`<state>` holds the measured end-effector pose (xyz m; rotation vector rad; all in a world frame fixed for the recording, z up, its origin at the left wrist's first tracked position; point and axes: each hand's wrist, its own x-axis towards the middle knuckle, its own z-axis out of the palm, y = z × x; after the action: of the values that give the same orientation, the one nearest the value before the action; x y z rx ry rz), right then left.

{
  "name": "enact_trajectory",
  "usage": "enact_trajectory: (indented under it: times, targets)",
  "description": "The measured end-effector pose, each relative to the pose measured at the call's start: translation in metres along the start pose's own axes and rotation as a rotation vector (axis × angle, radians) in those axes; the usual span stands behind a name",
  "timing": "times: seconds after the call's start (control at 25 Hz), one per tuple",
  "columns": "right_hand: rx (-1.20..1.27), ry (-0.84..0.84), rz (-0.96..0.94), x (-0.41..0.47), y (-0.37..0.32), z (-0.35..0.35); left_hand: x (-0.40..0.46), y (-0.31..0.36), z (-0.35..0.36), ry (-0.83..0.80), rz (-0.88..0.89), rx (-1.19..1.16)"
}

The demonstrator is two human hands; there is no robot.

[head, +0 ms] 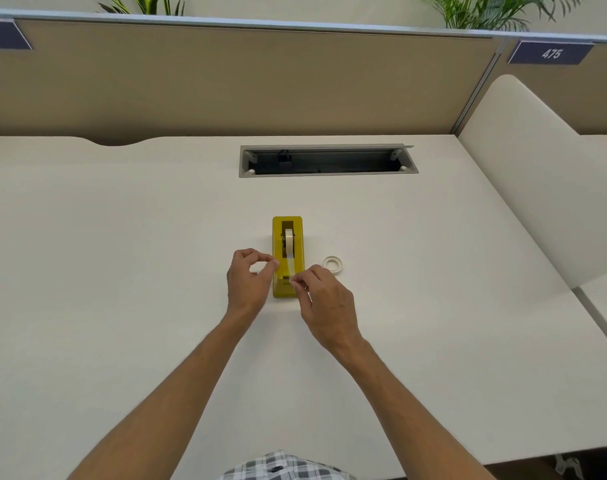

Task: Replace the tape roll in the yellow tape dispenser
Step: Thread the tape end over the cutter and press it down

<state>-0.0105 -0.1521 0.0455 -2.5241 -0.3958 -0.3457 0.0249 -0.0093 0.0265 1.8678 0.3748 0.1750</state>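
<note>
Office cubicle, beige partition behind; white table point(122, 254) w/ open cable tray point(328, 160) at rear. Yellow tape dispenser point(287, 257) stands at table centre, tape roll point(289, 242) seated in it. Tape strip point(290, 268) runs toward cutter end. Right hand point(324, 299) pinches strip end at cutter. Left hand point(248, 277) touches dispenser's left side, thumb and forefinger nearly closed, holding nothing visible. Second roll point(332, 264) lies flat just right of dispenser.

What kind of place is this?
Probably an office cubicle: a white desk with a cable slot, a fabric partition behind it, and a number sign reading 475.
</note>
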Motion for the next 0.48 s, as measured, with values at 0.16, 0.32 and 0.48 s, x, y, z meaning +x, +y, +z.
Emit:
enact_trajectory:
  times: [0.16, 0.32, 0.48]
  targets:
    - [-0.004, -0.011, -0.002, -0.003, 0.002, 0.003, -0.013, -0.002, 0.003, 0.019, 0.101, 0.013]
    - [-0.021, -0.031, 0.008, -0.006, 0.006, 0.007, -0.021, -0.004, 0.005, 0.006, 0.134, 0.033]
    - [-0.023, -0.038, 0.015, -0.007, 0.006, 0.011, -0.023, -0.006, 0.004, -0.017, 0.143, 0.057]
